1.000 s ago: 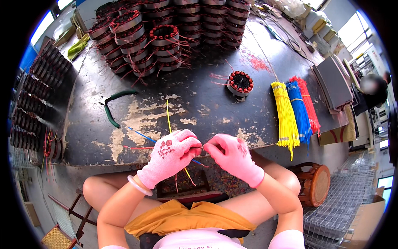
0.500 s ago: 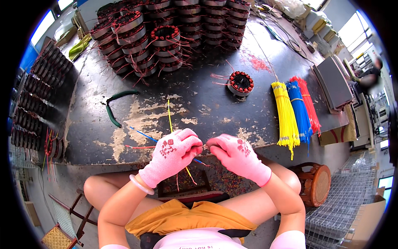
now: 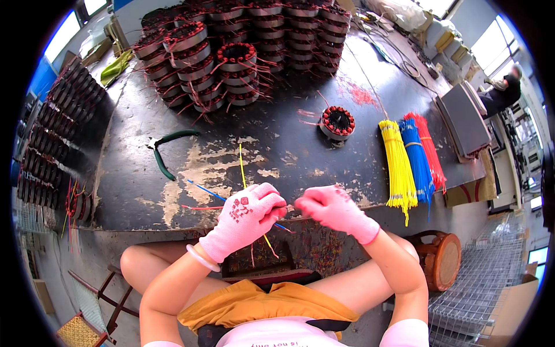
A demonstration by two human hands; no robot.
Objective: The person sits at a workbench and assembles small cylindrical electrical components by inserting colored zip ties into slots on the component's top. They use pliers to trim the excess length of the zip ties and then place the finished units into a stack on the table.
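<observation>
Big dark table (image 3: 289, 133), top worn pale in patches toward the near edge. Tall stacks of wire-wound metal rings (image 3: 238, 81) fill its far side, left of middle, red leads sticking out. Near the front right corner, three wire bundles lie side by side: yellow (image 3: 399, 165), blue (image 3: 417, 162), red (image 3: 431, 153).

Person sits at the near edge, pink gloves on both hands. Left hand (image 3: 245, 217) is clenched around a few loose wires (image 3: 242, 165), palm down at that edge. Right hand (image 3: 332, 209) is just beside it, apart, fingers curled and blurred; I can't tell if it's pinching anything.

Green-handled pliers (image 3: 159, 159) lie splayed toward the left edge. One lone ring (image 3: 337, 123) sits right of middle, well back from the near edge. Smallest: those loose wires, yellow, blue and red, fanning over the near edge, ends poking out both sides of the left fist.
</observation>
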